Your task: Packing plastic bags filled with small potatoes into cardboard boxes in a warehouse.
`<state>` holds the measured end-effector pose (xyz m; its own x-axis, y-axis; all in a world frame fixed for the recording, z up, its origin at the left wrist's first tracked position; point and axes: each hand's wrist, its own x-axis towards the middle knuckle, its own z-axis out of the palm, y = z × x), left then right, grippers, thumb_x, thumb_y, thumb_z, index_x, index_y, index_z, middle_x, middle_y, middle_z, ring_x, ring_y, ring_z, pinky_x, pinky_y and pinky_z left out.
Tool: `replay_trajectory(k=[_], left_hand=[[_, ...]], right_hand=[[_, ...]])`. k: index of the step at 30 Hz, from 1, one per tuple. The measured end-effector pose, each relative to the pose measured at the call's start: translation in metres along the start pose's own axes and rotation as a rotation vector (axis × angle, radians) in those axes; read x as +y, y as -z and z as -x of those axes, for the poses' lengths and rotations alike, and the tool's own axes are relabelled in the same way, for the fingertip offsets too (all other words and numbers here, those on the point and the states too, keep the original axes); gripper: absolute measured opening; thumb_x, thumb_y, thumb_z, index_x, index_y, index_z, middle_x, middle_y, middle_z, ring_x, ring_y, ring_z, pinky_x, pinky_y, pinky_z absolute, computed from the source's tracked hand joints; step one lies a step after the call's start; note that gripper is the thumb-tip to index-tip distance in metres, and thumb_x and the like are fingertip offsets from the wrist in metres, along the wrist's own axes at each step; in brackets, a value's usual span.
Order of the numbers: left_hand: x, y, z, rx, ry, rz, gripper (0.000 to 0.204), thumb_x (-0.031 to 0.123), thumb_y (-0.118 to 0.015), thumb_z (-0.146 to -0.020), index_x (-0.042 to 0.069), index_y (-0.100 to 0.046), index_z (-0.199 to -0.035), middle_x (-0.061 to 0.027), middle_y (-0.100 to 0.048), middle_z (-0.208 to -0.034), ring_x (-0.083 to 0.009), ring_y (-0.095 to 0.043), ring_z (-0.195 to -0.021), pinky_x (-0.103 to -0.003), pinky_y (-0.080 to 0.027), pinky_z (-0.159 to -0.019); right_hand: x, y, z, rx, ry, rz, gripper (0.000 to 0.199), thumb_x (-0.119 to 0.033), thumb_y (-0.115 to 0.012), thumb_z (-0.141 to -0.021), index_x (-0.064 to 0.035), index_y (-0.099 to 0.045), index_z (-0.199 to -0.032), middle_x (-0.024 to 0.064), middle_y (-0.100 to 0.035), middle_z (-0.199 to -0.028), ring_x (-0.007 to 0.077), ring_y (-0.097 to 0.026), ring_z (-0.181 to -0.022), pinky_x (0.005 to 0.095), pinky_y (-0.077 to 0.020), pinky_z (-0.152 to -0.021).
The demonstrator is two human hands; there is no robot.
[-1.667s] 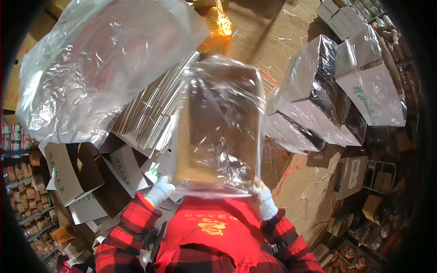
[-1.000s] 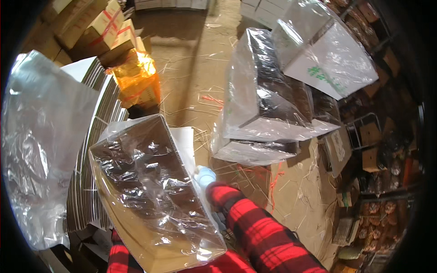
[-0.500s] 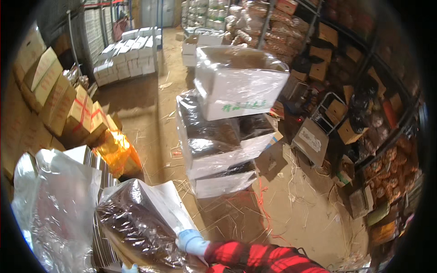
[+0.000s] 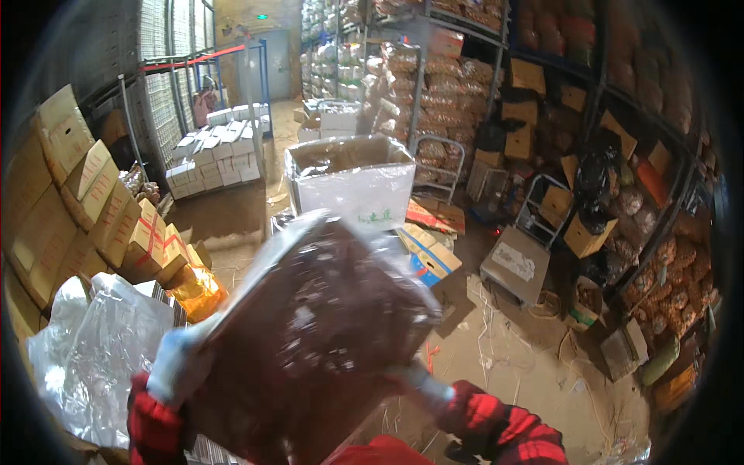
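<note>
A white carton (image 4: 310, 341) lined with clear plastic film is lifted in front of me, tilted so that its brown, shiny inside faces me. My left hand (image 4: 180, 364), in a pale blue glove, grips its left side. On its right side my right hand (image 4: 422, 386), gloved too, holds the edge; motion blurs its fingers. Just beyond, another plastic-lined white carton (image 4: 349, 190) with green print stands upright. The lifted carton hides most of what is under that one.
Crumpled clear plastic sheeting (image 4: 101, 349) lies at the left, beside stacked brown cartons (image 4: 93, 201) and an orange bag (image 4: 198, 294). A platform scale (image 4: 515, 263) stands right of centre. Shelves of packed sacks (image 4: 449, 85) line the right and back. Cord and straw litter the floor.
The plastic-lined carton has risen from the lower left to the centre, now tilted between both hands. My left hand has come fully into view. The view has shifted upward.
</note>
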<state>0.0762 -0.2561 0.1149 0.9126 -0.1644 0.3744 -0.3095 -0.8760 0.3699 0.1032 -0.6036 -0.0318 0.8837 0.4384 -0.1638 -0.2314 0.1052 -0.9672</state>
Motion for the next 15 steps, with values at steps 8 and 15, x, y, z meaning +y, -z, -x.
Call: replay_trajectory(k=[8, 15], left_hand=[[0.005, -0.057, -0.218, -0.294, -0.424, 0.173, 0.039, 0.024, -0.06, -0.084, 0.007, -0.055, -0.119, -0.0174, -0.064, -0.102, -0.0249, -0.062, -0.092, -0.033, -0.048, -0.082], [-0.075, -0.088, -0.413, -0.267, -0.348, 0.488, 0.062, 0.035, -0.058, -0.088, -0.001, -0.036, -0.134, -0.0152, -0.052, -0.124, -0.0199, -0.052, -0.11, -0.029, -0.041, -0.093]], right_hand=[[-0.078, 0.099, -0.005, 0.224, -0.175, -0.475, 0.035, -0.008, -0.046, -0.086, 0.0053, -0.048, -0.118, 0.0186, -0.057, -0.11, 0.0344, -0.055, -0.103, 0.0524, -0.0453, -0.089], [-0.133, 0.15, -0.108, 0.596, -0.193, -0.377, 0.033, -0.01, -0.045, -0.085, 0.0054, -0.044, -0.114, 0.024, -0.051, -0.115, 0.0401, -0.052, -0.103, 0.0579, -0.0403, -0.092]])
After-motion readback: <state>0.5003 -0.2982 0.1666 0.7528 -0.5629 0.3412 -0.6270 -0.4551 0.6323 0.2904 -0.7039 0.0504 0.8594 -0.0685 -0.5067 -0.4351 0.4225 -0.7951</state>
